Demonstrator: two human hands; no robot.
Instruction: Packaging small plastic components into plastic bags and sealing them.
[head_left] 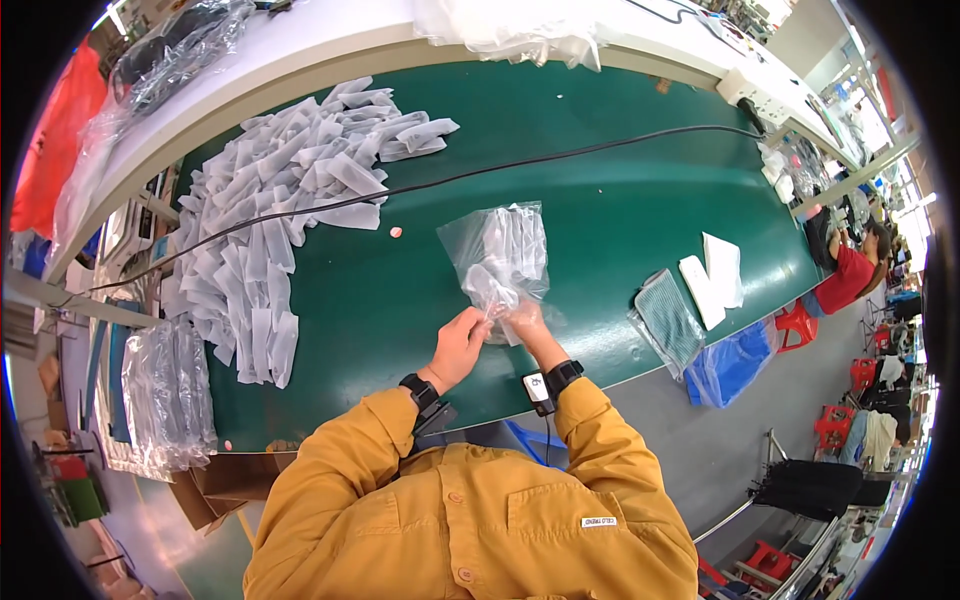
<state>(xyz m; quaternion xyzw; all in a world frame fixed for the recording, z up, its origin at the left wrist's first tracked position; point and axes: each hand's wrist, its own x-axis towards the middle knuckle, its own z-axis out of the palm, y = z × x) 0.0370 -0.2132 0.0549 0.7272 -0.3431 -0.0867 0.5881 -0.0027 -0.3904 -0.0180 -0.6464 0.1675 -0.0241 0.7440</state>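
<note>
Clear plastic bag of white pieces was pinched at its lower end by left hand and right hand above the green worktop.

A black cable crosses the green table beside a heap of white pouches.

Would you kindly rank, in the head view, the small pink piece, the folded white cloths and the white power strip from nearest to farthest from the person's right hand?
Measured from the right hand:
1. Small pink piece, up and to the left on the green mat.
2. Folded white cloths, off to the right.
3. White power strip, far up right at the mat's edge.
</note>
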